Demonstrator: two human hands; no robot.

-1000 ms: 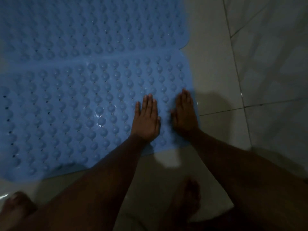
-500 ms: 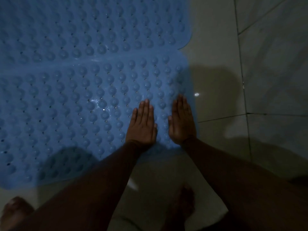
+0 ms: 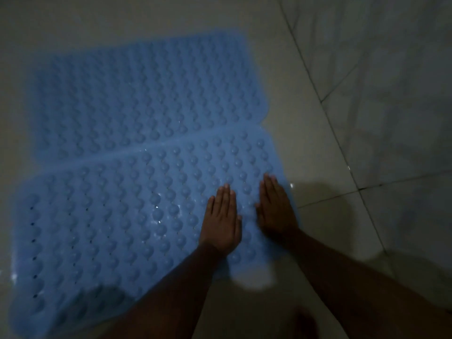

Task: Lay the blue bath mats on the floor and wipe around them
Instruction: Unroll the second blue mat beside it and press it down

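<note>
Both palms flat, fingers together: left hand and right hand pressing the near mat. Probably soft, floppy, slick when wet (droplets just left of the left hand). Best gripped at the edge beside the right hand.

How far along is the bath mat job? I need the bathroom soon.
Done: two blue bumpy rubber bath mats, the far one and the near one, lie flat side by side on the pale tiled floor. In hand: left hand and right hand press flat on the near mat's right end. Left: wiping around them; no cloth is visible.
</note>
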